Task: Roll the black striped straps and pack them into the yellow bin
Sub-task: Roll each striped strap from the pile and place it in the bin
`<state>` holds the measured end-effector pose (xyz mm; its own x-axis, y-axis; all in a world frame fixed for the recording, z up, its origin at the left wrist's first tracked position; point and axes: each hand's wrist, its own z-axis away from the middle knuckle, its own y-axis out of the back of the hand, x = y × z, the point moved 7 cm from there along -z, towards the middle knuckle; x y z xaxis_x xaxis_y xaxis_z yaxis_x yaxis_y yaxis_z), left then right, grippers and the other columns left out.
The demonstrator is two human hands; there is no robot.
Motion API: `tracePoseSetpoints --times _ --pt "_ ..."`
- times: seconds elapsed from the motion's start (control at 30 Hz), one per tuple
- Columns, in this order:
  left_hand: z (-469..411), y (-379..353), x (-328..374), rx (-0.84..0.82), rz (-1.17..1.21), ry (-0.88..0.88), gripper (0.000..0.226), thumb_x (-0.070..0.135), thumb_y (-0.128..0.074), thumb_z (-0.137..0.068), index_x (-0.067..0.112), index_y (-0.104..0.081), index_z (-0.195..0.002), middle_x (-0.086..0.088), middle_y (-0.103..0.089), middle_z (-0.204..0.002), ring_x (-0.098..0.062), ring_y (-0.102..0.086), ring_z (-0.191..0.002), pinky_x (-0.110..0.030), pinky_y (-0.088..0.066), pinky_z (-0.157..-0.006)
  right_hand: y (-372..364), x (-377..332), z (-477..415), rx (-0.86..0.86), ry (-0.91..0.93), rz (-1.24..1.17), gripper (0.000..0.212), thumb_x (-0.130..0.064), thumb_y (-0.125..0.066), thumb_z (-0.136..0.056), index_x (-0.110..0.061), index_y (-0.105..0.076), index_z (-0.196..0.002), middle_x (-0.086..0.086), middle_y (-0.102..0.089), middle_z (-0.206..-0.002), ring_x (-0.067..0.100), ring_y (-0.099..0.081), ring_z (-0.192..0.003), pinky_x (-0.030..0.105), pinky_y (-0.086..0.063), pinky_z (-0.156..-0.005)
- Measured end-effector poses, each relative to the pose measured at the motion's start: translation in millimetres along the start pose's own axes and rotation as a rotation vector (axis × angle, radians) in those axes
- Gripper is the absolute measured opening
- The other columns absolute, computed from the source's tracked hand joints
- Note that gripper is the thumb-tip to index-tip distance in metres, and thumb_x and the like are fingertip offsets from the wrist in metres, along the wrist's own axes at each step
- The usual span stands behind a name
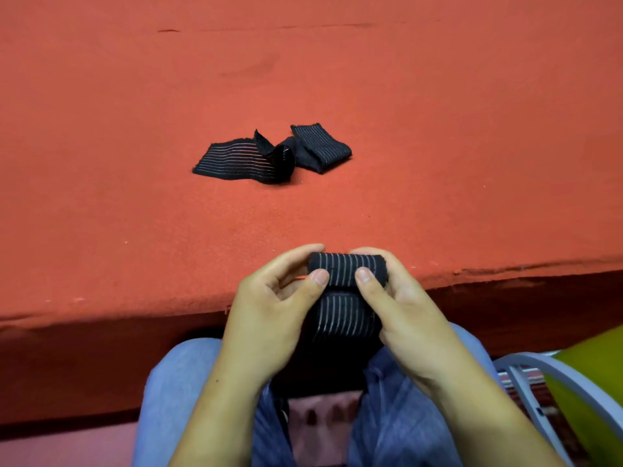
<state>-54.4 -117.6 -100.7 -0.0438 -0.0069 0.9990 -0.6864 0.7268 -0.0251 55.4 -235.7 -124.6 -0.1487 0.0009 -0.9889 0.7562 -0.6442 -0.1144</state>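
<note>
- Rolling is under way: one black striped strap (344, 318) is in both hands, its far end wound into a tight roll (347, 267) right over the near edge of the red table (303, 79)
- The left hand (269, 308) pinches the roll's left end, thumb on the near face and fingers curled round the far side
- The right hand (401, 305) mirrors it on the right end, thumb pressing on the stripes, fingers wrapped behind
- Below the roll, the unrolled length of strap hangs flat between the two palms and drops toward the lap (175, 382); I judge a fair stretch is left to wind, though its lower end goes dark and I cannot tell where it stops
- More work waits out on the table: a flat striped piece (232, 160) lies unrolled with a twisted end, and a folded striped piece (320, 146) sits just beside it, well apart from the hands
- Whether those two are separate straps or one joined length, I cannot tell
- The yellow bin (593, 375) shows only as a sliver of wall at the lower right, beyond a grey chair frame (553, 369), to the right of the right forearm; its inside is out of sight, so nothing can be counted as packed
- My read: early to middle of the job, first visible strap partly rolled, none seen going into the bin yet
</note>
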Motion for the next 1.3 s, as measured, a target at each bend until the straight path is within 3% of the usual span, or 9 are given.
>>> tracePoseSetpoints --times 0.13,0.23,0.37,0.53,0.67,0.83,0.93,1.13,1.3 --pt "1 -1 0 0.005 -0.031 -0.025 0.033 0.002 -0.070 -0.092 0.027 -0.074 -0.114 0.010 -0.078 -0.110 -0.005 -0.073 -0.102 -0.015 -0.053 -0.088 1 5 1 0.013 -0.044 0.026 0.035 -0.065 -0.057 -0.087 -0.049 -0.065 -0.117 -0.005 -0.076 -0.117 0.018 -0.071 -0.114 0.055 -0.051 -0.107" --pt "3 -3 0 -0.021 -0.065 -0.044 0.036 0.001 -0.070 -0.092 0.030 -0.074 -0.114 0.011 -0.078 -0.111 -0.006 -0.072 -0.106 -0.017 -0.052 -0.091 2 6 1 0.035 -0.054 0.025 0.046 -0.076 -0.058 -0.080 -0.044 -0.068 -0.113 -0.004 -0.077 -0.113 0.018 -0.072 -0.112 0.054 -0.052 -0.106" --pt "5 -6 2 -0.043 -0.069 -0.053 0.034 0.007 -0.072 -0.090 0.032 -0.074 -0.114 0.014 -0.077 -0.113 -0.004 -0.071 -0.109 -0.016 -0.052 -0.091 6 0 2 0.094 -0.018 0.051 0.031 -0.065 -0.062 -0.090 -0.037 -0.070 -0.101 -0.002 -0.078 -0.097 0.013 -0.073 -0.093 0.050 -0.056 -0.095" --pt "4 -7 4 -0.033 -0.035 -0.019 0.035 0.031 -0.070 -0.081 0.030 -0.074 -0.116 0.019 -0.078 -0.102 0.008 -0.069 -0.090 -0.012 -0.052 -0.077 5 -6 5 0.043 0.012 0.112 0.014 -0.047 -0.057 -0.101 -0.036 -0.064 -0.108 0.008 -0.074 -0.102 0.017 -0.069 -0.090 0.057 -0.054 -0.094" --pt "4 -7 2 -0.043 -0.052 -0.025 0.032 0.026 -0.072 -0.082 0.029 -0.076 -0.113 0.009 -0.080 -0.101 -0.001 -0.073 -0.091 -0.015 -0.054 -0.077 4 -4 5 0.033 -0.019 0.095 0.014 -0.043 -0.058 -0.101 -0.034 -0.063 -0.110 -0.001 -0.075 -0.096 0.016 -0.070 -0.089 0.055 -0.056 -0.092" --pt "5 0 2 0.008 -0.166 -0.101 0.029 0.012 -0.074 -0.088 0.029 -0.077 -0.111 0.015 -0.078 -0.110 -0.003 -0.070 -0.110 -0.016 -0.050 -0.095 0 11 5 -0.017 -0.158 0.006 0.049 -0.075 -0.059 -0.084 -0.036 -0.069 -0.113 0.001 -0.076 -0.118 0.021 -0.070 -0.117 0.058 -0.049 -0.108" --pt "8 -2 2 -0.035 -0.197 -0.107 0.036 0.003 -0.071 -0.091 0.027 -0.075 -0.118 0.019 -0.075 -0.117 0.001 -0.066 -0.118 -0.010 -0.047 -0.097 1 14 4 -0.005 -0.166 -0.022 0.056 -0.076 -0.062 -0.081 -0.031 -0.069 -0.112 0.009 -0.076 -0.117 0.029 -0.071 -0.116 0.060 -0.047 -0.110" --pt "15 -19 -8 -0.126 -0.243 -0.020 0.062 0.047 -0.052 -0.102 0.036 -0.028 -0.158 0.039 -0.043 -0.149 0.018 -0.036 -0.139 -0.014 -0.029 -0.114 -2 11 3 0.034 -0.122 -0.049 0.030 -0.059 -0.064 -0.084 -0.032 -0.067 -0.098 0.003 -0.074 -0.095 0.023 -0.069 -0.093 0.061 -0.051 -0.098" --pt "19 -26 -9 -0.084 -0.272 -0.013 0.068 0.061 -0.037 -0.099 0.046 -0.009 -0.160 0.045 -0.029 -0.153 0.024 -0.029 -0.137 0.004 -0.025 -0.103 -7 10 5 0.024 -0.115 -0.054 0.038 -0.067 -0.062 -0.078 -0.038 -0.065 -0.102 0.008 -0.075 -0.103 0.029 -0.070 -0.099 0.064 -0.050 -0.100"
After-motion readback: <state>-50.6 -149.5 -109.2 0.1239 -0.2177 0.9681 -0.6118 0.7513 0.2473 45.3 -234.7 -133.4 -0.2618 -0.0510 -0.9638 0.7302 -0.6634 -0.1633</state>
